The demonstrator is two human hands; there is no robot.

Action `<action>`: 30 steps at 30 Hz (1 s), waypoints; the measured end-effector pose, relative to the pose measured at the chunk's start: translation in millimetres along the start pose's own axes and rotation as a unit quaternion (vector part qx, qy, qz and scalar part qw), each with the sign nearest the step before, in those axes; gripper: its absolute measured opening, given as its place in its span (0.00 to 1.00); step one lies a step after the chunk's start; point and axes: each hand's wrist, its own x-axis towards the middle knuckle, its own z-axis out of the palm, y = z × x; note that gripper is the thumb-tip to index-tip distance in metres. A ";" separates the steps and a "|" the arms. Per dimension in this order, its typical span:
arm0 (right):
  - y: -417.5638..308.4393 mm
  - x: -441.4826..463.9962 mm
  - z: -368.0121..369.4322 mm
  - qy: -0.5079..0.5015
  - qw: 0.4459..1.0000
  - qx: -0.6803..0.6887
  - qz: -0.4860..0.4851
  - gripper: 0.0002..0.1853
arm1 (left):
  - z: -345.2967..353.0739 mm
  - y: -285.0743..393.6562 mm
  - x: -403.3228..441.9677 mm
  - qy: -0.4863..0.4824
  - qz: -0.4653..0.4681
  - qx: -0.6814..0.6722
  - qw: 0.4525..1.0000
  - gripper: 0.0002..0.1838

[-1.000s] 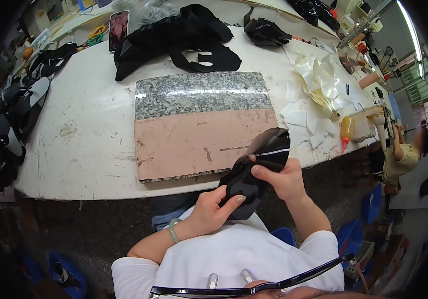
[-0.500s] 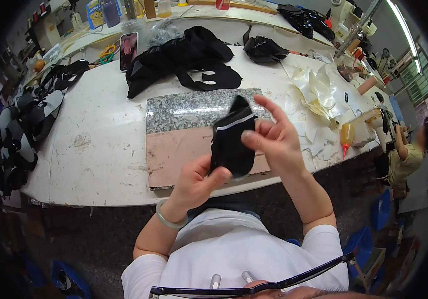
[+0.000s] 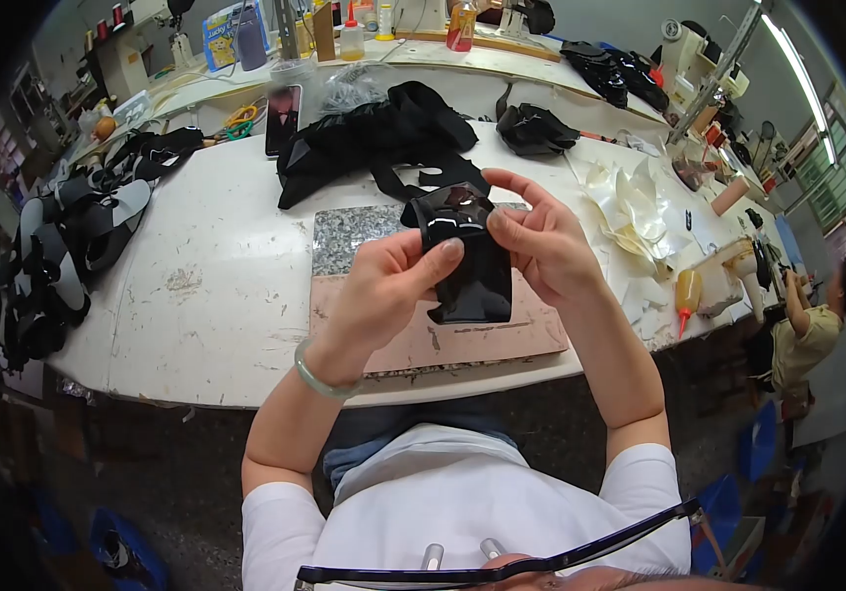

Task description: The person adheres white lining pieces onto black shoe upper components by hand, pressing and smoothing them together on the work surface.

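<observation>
Between my hands is a glossy black shoe-upper piece (image 3: 477, 281), folded over along its top edge. My left hand (image 3: 398, 286) pinches its left side, thumb on the front face. At the upper right edge, my right hand (image 3: 546, 236) grips it between thumb and fingers. The piece hangs above a block (image 3: 344, 239) with a speckled stone strip at the back and a pinkish surface in front. What my fingertips do behind the piece is hidden.
Black fabric (image 3: 373, 138) lies behind the block, beside a propped phone (image 3: 283, 120). Black and grey pieces (image 3: 73, 241) heap at the left. Cream pieces (image 3: 630, 212) and a yellow glue bottle (image 3: 687, 293) are at the right. Another person (image 3: 807, 335) sits far right.
The black piece has been turned so its shiny side and folded top face me. My left hand has moved up along its left side. The view has shifted slightly.
</observation>
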 end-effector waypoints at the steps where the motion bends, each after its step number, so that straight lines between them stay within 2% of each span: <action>1: -0.1 3.9 -0.4 0.013 1.000 0.002 -0.003 0.34 | 2.2 1.0 4.0 0.011 0.004 -0.003 1.000 0.16; 3: 5.4 11.8 -5.0 0.051 0.998 -0.018 -0.023 0.31 | 1.2 -2.6 15.0 0.040 0.027 0.026 0.998 0.15; 4: 11.2 15.0 -8.1 0.092 0.986 -0.093 -0.099 0.30 | 0.5 -3.5 21.6 0.059 0.040 -0.006 0.997 0.14; 6: 19.4 18.8 -10.7 0.168 0.924 -0.237 -0.246 0.26 | -0.4 -1.9 32.0 0.099 0.065 -0.072 0.990 0.14; 7: 19.8 9.9 -10.4 0.198 0.923 -0.228 -0.238 0.20 | -1.6 2.2 34.9 0.130 0.059 -0.111 0.984 0.13; 10: 45.5 -13.5 -16.3 0.183 0.950 -0.173 -0.183 0.17 | -12.1 2.2 39.9 0.182 0.084 -0.127 0.971 0.13; 13: 72.5 -11.5 -19.7 0.193 0.948 -0.207 -0.145 0.14 | -16.6 -1.8 42.2 0.190 0.084 -0.139 0.968 0.13; 16: 84.8 -0.7 -15.0 0.207 0.946 -0.190 -0.163 0.15 | -16.0 -2.9 44.4 0.197 0.076 -0.147 0.966 0.13; 17: 90.6 3.1 -17.6 0.195 0.944 -0.187 -0.187 0.17 | -15.9 -2.6 44.9 0.201 0.073 -0.150 0.965 0.13; 20: 86.7 12.3 -10.6 0.202 0.892 -0.265 -0.304 0.16 | -14.3 -3.3 44.8 0.203 0.072 -0.140 0.966 0.13; 23: 90.1 14.9 -15.2 0.176 0.905 -0.224 -0.315 0.15 | -14.1 -9.7 46.7 0.212 0.087 -0.134 0.964 0.13; 26: 84.9 9.2 -14.4 0.194 0.932 -0.180 -0.246 0.12 | -4.0 -8.9 46.4 0.223 0.114 -0.114 0.961 0.13; 29: 69.6 2.9 -25.4 0.168 0.946 -0.260 -0.099 0.13 | -4.5 -21.4 49.9 0.233 0.131 -0.015 0.963 0.13; 30: 67.9 2.9 -29.6 0.155 0.955 -0.241 -0.083 0.13 | -4.8 -25.0 50.0 0.241 0.146 0.036 0.959 0.14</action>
